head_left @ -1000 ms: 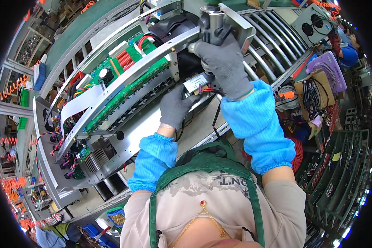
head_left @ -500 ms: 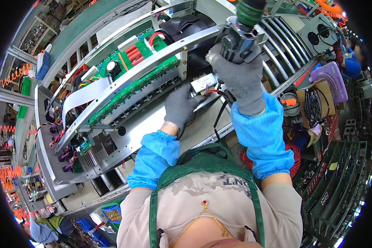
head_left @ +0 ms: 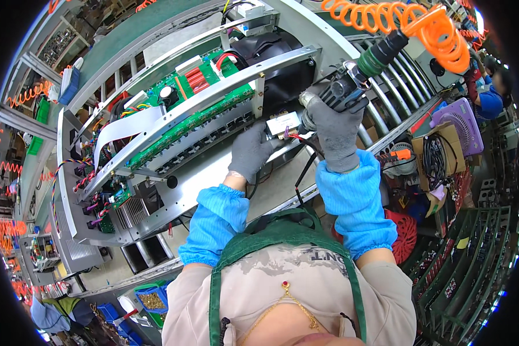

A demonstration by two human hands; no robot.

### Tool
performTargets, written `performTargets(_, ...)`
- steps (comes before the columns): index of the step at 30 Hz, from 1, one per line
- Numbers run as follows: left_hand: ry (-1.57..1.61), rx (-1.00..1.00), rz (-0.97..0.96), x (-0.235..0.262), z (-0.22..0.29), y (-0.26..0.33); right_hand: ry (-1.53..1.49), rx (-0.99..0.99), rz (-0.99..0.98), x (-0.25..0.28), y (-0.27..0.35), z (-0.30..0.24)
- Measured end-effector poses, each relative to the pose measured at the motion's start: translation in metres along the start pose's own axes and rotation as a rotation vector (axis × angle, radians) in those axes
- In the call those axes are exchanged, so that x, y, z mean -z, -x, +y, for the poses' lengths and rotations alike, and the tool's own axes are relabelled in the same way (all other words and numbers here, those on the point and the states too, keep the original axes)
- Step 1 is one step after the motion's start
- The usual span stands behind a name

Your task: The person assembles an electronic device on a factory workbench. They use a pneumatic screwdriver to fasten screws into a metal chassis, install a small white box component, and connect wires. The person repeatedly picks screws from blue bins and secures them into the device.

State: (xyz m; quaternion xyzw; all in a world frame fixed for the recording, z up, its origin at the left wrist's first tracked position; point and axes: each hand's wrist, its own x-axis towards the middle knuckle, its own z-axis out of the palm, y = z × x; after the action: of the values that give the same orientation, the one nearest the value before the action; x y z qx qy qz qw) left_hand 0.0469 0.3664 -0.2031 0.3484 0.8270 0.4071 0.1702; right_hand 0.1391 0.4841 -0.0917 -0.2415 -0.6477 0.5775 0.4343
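Observation:
My right hand (head_left: 335,131), in a grey glove and blue sleeve, grips a pneumatic screwdriver (head_left: 352,81) fed by an orange coiled hose (head_left: 409,23). The tool's tip points at a small white component (head_left: 284,122) with red and black wires. My left hand (head_left: 249,151), also gloved, holds that component against the open metal chassis (head_left: 213,167). Green circuit boards (head_left: 190,115) sit in the chassis behind a metal cross bar, with a white ribbon cable (head_left: 124,127) at the left.
A roller conveyor (head_left: 386,115) runs behind the chassis. At the right are a cardboard box with cables (head_left: 438,155), a purple fan (head_left: 461,124) and green racks (head_left: 473,259). A blue bin of screws (head_left: 153,300) sits at lower left. Another person (head_left: 490,95) works at far right.
My right hand has brought the screwdriver from above the chassis down and right, so its tip is now at the small component. The left hand has stayed on that component.

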Motion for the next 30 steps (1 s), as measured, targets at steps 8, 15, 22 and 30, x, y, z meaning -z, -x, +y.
performTargets(8, 0.027, 0.044, -0.010, -0.001, -0.003, -0.001, 0.045, 0.161, -0.070, 0.005, 0.003, 0.014)
performTargets(15, -0.009, 0.024, 0.065, -0.002, -0.003, 0.004, -0.009, 0.168, -0.041, 0.012, 0.003, -0.006)
performTargets(22, 0.772, 0.118, -0.104, 0.023, 0.029, 0.035, -0.237, 0.159, -0.055, 0.021, 0.003, -0.041)
performTargets(30, 1.981, 0.389, -0.304, 0.006, 0.021, 0.038, -0.416, 0.170, -0.192, 0.012, 0.012, -0.065)
